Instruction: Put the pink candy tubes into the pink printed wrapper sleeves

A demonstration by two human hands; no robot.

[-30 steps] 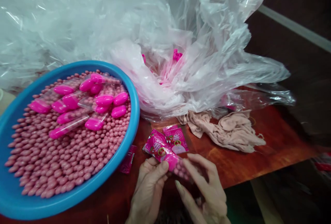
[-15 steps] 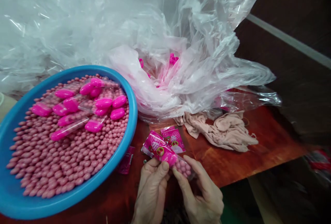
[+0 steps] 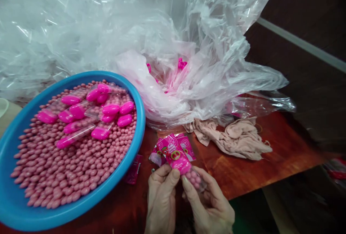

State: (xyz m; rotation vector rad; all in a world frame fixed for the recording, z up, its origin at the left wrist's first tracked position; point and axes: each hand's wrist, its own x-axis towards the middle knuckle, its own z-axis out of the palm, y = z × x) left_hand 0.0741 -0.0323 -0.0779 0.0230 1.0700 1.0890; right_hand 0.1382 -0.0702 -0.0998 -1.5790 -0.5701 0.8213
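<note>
Near the bottom centre, a clear tube of pink balls with a bright pink cap (image 3: 181, 164) is held between both hands, a printed pink label at its upper end. My left hand (image 3: 163, 194) pinches the cap side between thumb and fingers. Around the clear part with the balls, my right hand (image 3: 208, 199) is closed, thumb in front. Just beyond lie printed pink packets (image 3: 189, 146), partly covered by the label. To the left, a blue basin (image 3: 140, 118) holds many pink balls (image 3: 81, 172) and several capped tubes (image 3: 71, 138) on top.
A crumpled clear plastic bag (image 3: 211, 82) with pink caps (image 3: 181, 63) inside stands behind the hands. More plastic wrap (image 3: 54, 28) fills the back left. A beige cloth (image 3: 235, 138) lies right on the red-brown table (image 3: 286, 162). Another pink packet (image 3: 133, 171) rests beside the basin.
The label on the held tube has turned more upright, and both hands have shifted slightly right in view. The whole scene has moved a little with the camera. Both hands keep their hold.
</note>
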